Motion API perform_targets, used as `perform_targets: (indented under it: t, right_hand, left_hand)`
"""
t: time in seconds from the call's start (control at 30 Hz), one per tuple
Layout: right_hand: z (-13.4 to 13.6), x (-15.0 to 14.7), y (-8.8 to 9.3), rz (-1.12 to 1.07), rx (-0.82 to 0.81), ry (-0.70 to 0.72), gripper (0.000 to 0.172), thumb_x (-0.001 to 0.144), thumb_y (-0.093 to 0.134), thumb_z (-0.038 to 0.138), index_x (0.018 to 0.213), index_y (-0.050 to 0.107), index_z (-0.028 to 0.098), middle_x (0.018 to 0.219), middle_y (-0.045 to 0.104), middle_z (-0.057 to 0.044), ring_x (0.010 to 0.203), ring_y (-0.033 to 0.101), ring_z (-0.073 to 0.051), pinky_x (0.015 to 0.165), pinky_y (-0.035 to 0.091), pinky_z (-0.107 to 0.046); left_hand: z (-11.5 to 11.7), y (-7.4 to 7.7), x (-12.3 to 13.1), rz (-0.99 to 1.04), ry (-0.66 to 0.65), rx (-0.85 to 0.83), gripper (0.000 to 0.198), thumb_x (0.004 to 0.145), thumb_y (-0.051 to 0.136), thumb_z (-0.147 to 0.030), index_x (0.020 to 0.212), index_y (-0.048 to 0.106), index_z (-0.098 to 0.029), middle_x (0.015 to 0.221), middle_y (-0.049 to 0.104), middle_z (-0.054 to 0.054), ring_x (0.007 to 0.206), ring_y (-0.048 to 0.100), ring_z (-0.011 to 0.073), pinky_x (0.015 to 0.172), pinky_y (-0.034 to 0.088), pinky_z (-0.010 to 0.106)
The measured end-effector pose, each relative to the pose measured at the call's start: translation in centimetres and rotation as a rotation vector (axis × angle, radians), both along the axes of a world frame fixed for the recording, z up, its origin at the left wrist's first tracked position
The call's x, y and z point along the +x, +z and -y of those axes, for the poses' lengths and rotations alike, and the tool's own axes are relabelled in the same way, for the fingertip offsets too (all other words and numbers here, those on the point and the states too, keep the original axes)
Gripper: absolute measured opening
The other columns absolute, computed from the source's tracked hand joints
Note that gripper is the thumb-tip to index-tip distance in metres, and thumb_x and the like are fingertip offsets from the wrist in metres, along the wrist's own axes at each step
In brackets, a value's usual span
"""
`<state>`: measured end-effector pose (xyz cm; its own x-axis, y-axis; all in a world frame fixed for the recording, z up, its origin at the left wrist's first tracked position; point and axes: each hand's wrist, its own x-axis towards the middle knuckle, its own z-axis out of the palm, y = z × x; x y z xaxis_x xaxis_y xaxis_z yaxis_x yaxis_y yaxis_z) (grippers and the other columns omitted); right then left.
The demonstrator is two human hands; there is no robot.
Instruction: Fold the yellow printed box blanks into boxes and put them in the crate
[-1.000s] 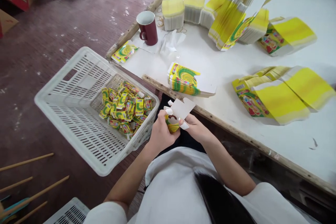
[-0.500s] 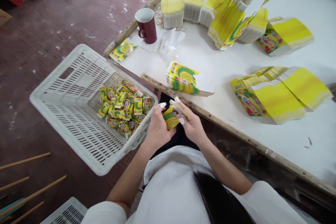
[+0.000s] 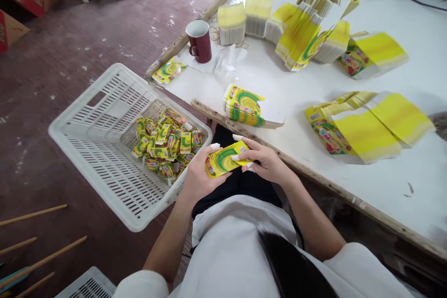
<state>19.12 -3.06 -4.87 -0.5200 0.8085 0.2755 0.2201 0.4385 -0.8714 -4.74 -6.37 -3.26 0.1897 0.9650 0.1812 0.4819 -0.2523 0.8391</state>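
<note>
Carton (image 3: pixel 223 160), yellow with a green swirl, now shows its printed face between the hands, where a second ago a white flap stood up and an opening with something dark inside faced the viewer. Half a second ago the right hand (image 3: pixel 270 164) was bending that flap over; now neither flap nor opening is in view. That suggests this end is tucked in and the carton is nearly closed up, though its underside is hidden.

The left hand (image 3: pixel 198 177) is partly curled around the left end, its thumb along the near edge. The right hand, its fingers a little spread, has hold of the right end, with some fingers on the face by the barcode and others below. White wraps cover several fingertips.

The carton sits above the lap, just off the near edge of the table (image 3: pixel 296 137) and just right of the white crate (image 3: pixel 115 108), where small packets (image 3: pixel 165 144) lie heaped as they did before. On the table, the near stack of blanks (image 3: pixel 244 104) and the maroon mug (image 3: pixel 200 44) look undisturbed, so only the carton in hand seems to have advanced
</note>
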Motion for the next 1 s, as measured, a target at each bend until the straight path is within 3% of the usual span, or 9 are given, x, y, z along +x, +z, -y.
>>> perform_targets:
  t: [0.1,0.27,0.4,0.47,0.53,0.63,0.73,1.0]
  right_hand:
    - [-0.6,0.8,0.2,0.006,-0.041,0.100,0.020,0.090,0.072,0.026,0.110,0.075,0.023,0.153,0.053,-0.016,0.129,0.064,-0.025,0.102,0.054,-0.037]
    - [0.1,-0.1,-1.0,0.009,0.006,-0.051,0.023,0.089,0.072,0.025,0.113,0.073,0.025,0.159,0.045,-0.017,0.133,0.060,-0.027,0.103,0.053,-0.041]
    - [0.0,-0.1,-1.7,0.015,-0.007,-0.024,0.027,0.091,0.069,0.023,0.118,0.072,0.026,0.158,0.046,-0.016,0.136,0.058,-0.027,0.103,0.054,-0.042]
    - [-0.3,0.2,-1.7,0.026,-0.006,-0.042,0.026,0.092,0.067,0.022,0.117,0.073,0.028,0.155,0.050,-0.014,0.133,0.060,-0.026,0.102,0.054,-0.042]
    - [-0.7,0.4,-1.6,0.049,0.009,-0.089,0.024,0.093,0.066,0.022,0.115,0.074,0.029,0.153,0.052,-0.014,0.132,0.060,-0.027,0.103,0.054,-0.043]
    - [-0.9,0.3,-1.5,0.074,0.044,-0.167,0.025,0.094,0.064,0.024,0.116,0.074,0.029,0.152,0.052,-0.014,0.130,0.062,-0.027,0.101,0.055,-0.043]
    - [-0.7,-0.1,-1.8,0.070,0.089,-0.212,0.025,0.095,0.063,0.025,0.117,0.074,0.028,0.151,0.052,-0.015,0.127,0.063,-0.027,0.097,0.057,-0.041]
    - [-0.2,-0.3,-1.2,0.128,0.016,-0.016,0.022,0.097,0.061,0.028,0.116,0.072,0.027,0.155,0.046,-0.015,0.135,0.057,-0.028,0.103,0.053,-0.043]
  left_hand:
    - [-0.1,0.0,0.0,0.022,-0.028,-0.038,0.069,0.073,0.085,-0.030,0.132,0.052,-0.020,0.124,0.070,0.012,0.113,0.071,0.0263,0.100,0.057,0.042]
    - [-0.7,-0.2,0.2,0.055,0.014,-0.063,0.068,0.073,0.085,-0.030,0.132,0.051,-0.022,0.126,0.069,0.012,0.115,0.070,0.0268,0.099,0.057,0.042]
    - [-1.1,-0.4,0.4,0.088,-0.022,-0.114,0.072,0.073,0.085,-0.029,0.134,0.046,-0.024,0.125,0.069,0.011,0.115,0.069,0.0261,0.100,0.056,0.043]
    - [-1.2,-0.9,0.7,0.157,0.022,-0.147,0.074,0.071,0.085,-0.030,0.133,0.045,-0.024,0.130,0.065,0.012,0.118,0.067,0.0261,0.101,0.056,0.043]
    - [-1.3,-1.7,1.0,0.287,0.149,-0.193,0.077,0.068,0.087,-0.033,0.131,0.043,-0.024,0.133,0.060,0.012,0.120,0.065,0.0250,0.099,0.056,0.040]
    - [-1.5,-2.8,1.1,0.488,0.328,-0.323,0.075,0.065,0.088,-0.037,0.125,0.045,-0.024,0.120,0.064,0.009,0.107,0.069,0.0207,0.091,0.058,0.033]
    - [-1.7,-2.9,1.1,0.642,0.363,-0.505,0.066,0.068,0.086,-0.043,0.120,0.052,-0.021,0.105,0.071,0.006,0.096,0.072,0.0187,0.083,0.058,0.031]
    - [-1.8,-0.9,1.2,0.749,0.385,-0.663,0.065,0.059,0.092,-0.043,0.111,0.065,-0.015,0.076,0.075,0.001,0.068,0.074,0.0192,0.068,0.060,0.032]
